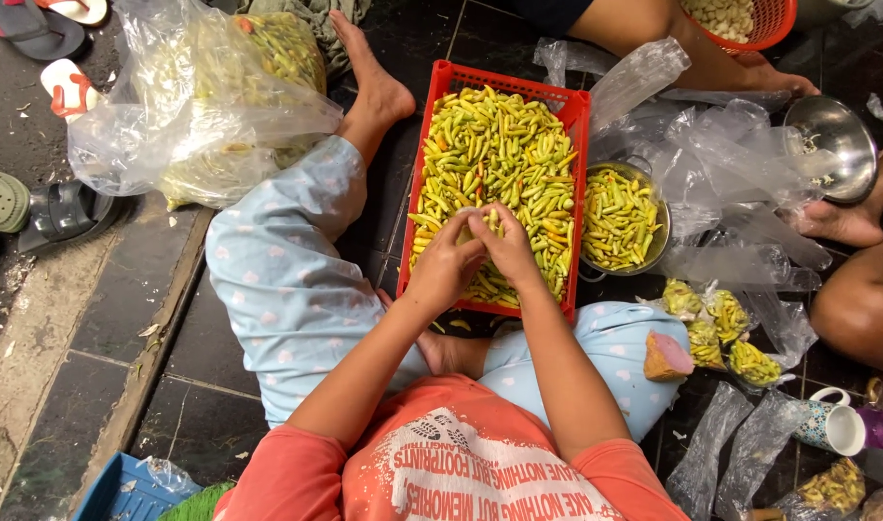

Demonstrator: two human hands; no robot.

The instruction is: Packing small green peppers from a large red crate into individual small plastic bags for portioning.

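A red plastic crate [437, 106] full of small yellow-green chili peppers [499, 145] rests on the dark tiled floor in front of me. My left hand [446, 265] and my right hand [511, 246] meet over the near part of the crate, both pinching one pale green chili [480, 224] between their fingertips. My legs in light blue spotted trousers lie on either side of the crate. To its right stands a metal colander [659, 249] holding more chilies [617, 217].
A large clear bag of chilies [210, 96] lies at the upper left. Empty clear bags [731, 164], small filled bags [721, 328], a steel bowl [832, 145] and a mug [832, 425] sit right. Other people's legs are at top and right. Sandals [36, 207] lie left.
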